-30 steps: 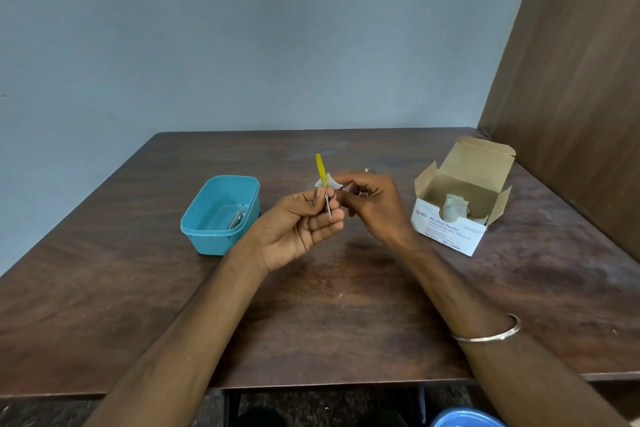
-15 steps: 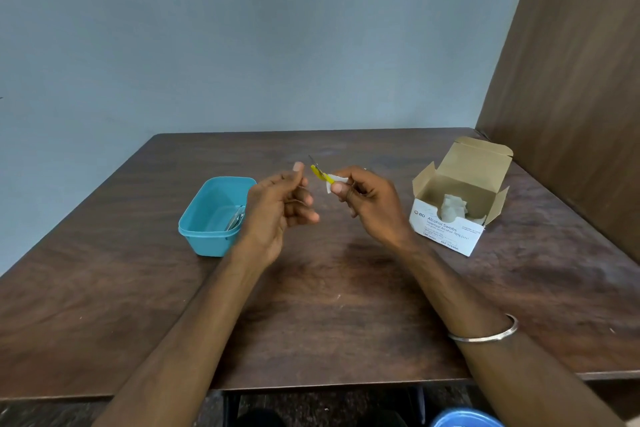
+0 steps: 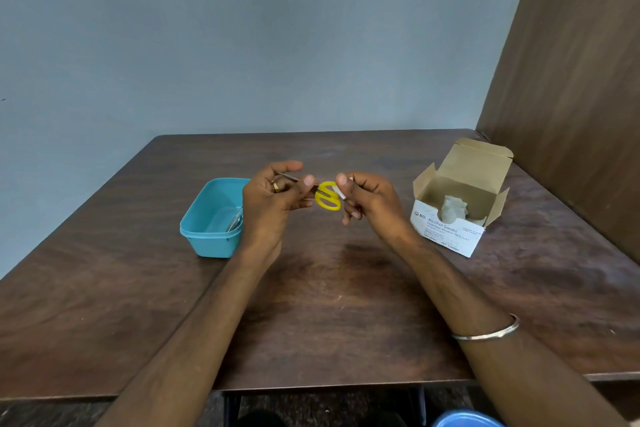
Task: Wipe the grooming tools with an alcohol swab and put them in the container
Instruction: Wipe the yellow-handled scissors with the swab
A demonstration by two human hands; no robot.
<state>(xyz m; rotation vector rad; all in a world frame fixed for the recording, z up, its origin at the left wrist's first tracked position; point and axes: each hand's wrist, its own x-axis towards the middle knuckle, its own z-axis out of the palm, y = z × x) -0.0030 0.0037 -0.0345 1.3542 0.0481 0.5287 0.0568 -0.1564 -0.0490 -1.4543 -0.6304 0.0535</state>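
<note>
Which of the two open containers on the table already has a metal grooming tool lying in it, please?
The teal plastic tub by the left hand; a metal tool lies inside. The cardboard alcohol swab box, on the right, holds only white swab packets.

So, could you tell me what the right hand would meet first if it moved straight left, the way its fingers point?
Probably the yellow scissors, right beside the right hand, then the left hand; depth is unclear.

Both my forearms are bare, no sleeves in view. My left hand [image 3: 273,204] carries a gold-coloured ring [image 3: 276,186] on one finger. My right hand [image 3: 372,204] is without rings; a thin plain silver bangle [image 3: 486,332] circles that forearm.
</note>
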